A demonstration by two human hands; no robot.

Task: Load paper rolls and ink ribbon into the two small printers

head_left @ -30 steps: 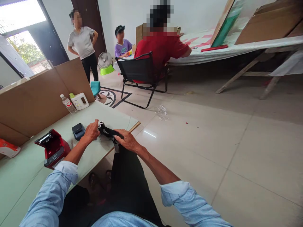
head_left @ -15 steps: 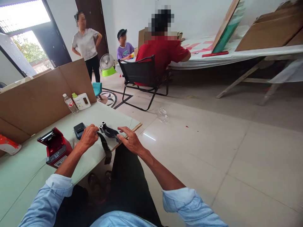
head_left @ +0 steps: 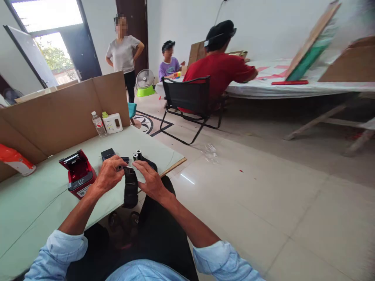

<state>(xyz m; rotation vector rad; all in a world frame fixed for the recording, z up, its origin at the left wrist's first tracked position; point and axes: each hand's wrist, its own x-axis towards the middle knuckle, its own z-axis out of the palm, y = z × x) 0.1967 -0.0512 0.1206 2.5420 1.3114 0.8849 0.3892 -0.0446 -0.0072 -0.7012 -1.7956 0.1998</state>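
My left hand [head_left: 111, 173] is closed at the top of a black ribbon [head_left: 131, 190], which hangs past the table's edge in front of my knees. Just right of the ribbon is my right hand [head_left: 150, 181], its fingers stretched out towards it; whether they touch it I cannot tell. Beyond my hands, two small dark rolls [head_left: 136, 156] with pale cores stand on the table, and more black material lies beside them. A red printer [head_left: 82, 177] with its lid up stands left of my left hand. Partly hidden behind that hand is a small dark box-shaped device [head_left: 108, 153].
A water bottle [head_left: 99, 125] and a white jug [head_left: 112, 123] stand by a cardboard screen [head_left: 67, 113]. An orange-and-white container [head_left: 17, 160] leans at the left. A person in red sits on a black folding chair [head_left: 187, 93]; two other people are farther back.
My left hand has drawn the black ribbon nearer to me, and it hangs broader. My right hand has moved from the rolls to the ribbon's side. The view has shifted left.
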